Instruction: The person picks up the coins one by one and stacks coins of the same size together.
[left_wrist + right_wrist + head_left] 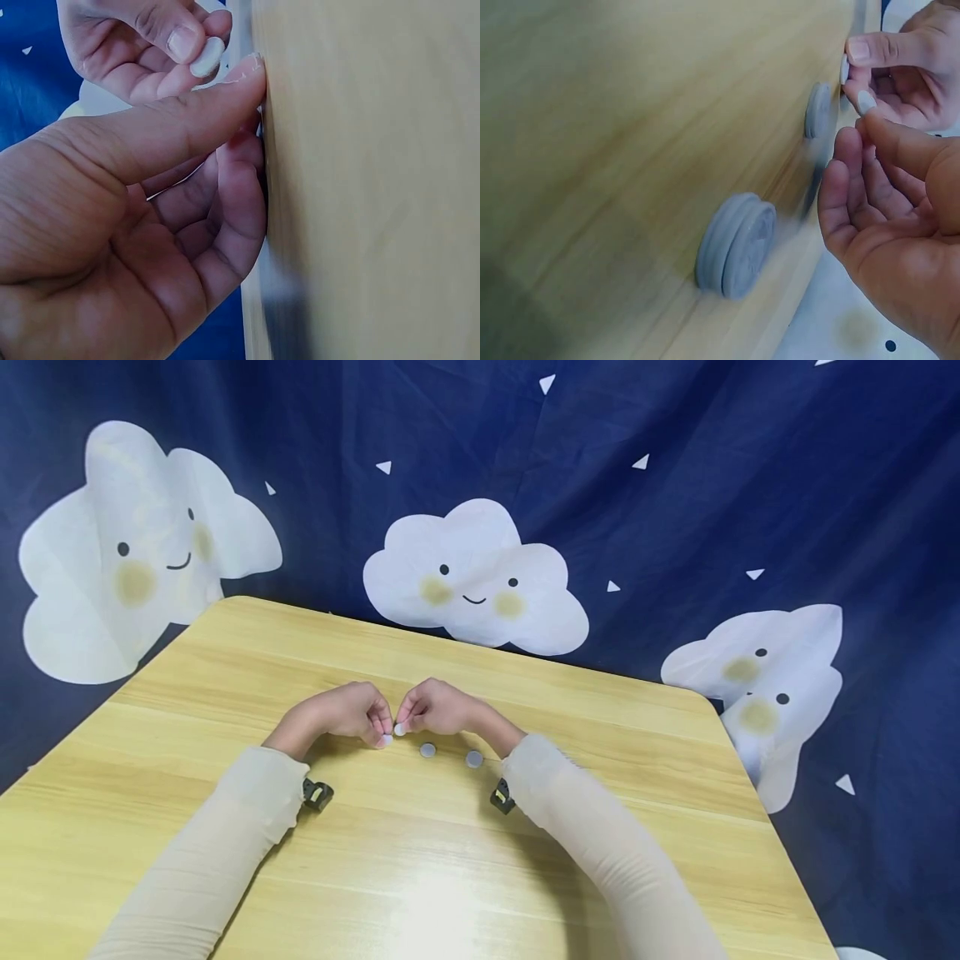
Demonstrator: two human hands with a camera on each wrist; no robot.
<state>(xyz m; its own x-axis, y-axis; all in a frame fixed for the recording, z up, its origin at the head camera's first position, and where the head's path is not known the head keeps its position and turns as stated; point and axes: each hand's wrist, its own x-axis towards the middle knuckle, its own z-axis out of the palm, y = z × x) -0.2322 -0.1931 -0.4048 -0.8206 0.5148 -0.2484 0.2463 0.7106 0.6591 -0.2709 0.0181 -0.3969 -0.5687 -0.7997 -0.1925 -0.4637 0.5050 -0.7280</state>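
Observation:
My left hand [356, 710] pinches a small pale grey disc [387, 740] between thumb and fingertips, low over the wooden table. Close beside it, my right hand [438, 706] holds another pale disc [400, 728] by its edge, tilted up. In the left wrist view this second disc [207, 58] shows pale between the right thumb and finger. Two grey round pieces lie on the tabletop, a left one [427, 750] and a right one [474, 759]. From the right wrist, the nearer grey piece [736, 246] looks thick and layered, like stacked coins.
The light wooden table [420, 843] has rounded far corners. Behind it hangs a dark blue cloth [480, 435] printed with smiling clouds and white triangles. Small black devices, one at the left wrist [317, 795] and one at the right wrist [502, 797], sit by the sleeve cuffs.

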